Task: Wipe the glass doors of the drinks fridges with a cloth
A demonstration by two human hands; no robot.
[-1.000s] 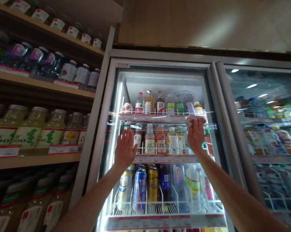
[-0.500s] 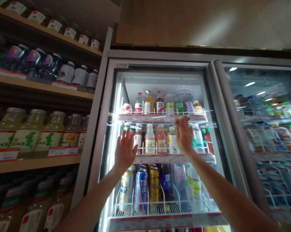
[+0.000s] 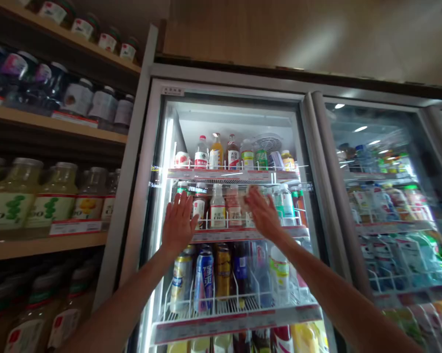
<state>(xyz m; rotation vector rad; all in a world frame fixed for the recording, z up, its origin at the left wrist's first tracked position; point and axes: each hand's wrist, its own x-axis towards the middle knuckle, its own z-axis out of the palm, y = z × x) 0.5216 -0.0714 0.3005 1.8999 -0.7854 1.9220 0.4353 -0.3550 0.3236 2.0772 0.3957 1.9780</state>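
Note:
My left hand [image 3: 178, 224] lies flat and open on the glass door [image 3: 230, 122] of a lit drinks fridge, fingers spread, at the height of the second shelf. My right hand [image 3: 264, 214] is against the same glass a little to the right, pressing a small pale cloth [image 3: 248, 198] under its fingertips; the cloth is blurred. Behind the glass stand rows of bottles [image 3: 216, 208] on the second shelf and cans [image 3: 204, 280] on the shelf below.
Wooden shelves [image 3: 59, 125] with large bottles and jars run along the left wall. A second glass-door fridge [image 3: 384, 206] full of drinks stands to the right, separated by a metal frame [image 3: 318, 186].
My right hand with the cloth has slid leftward and slightly down across the glass, from under the top shelf to the second shelf. My left hand has stayed flat in place.

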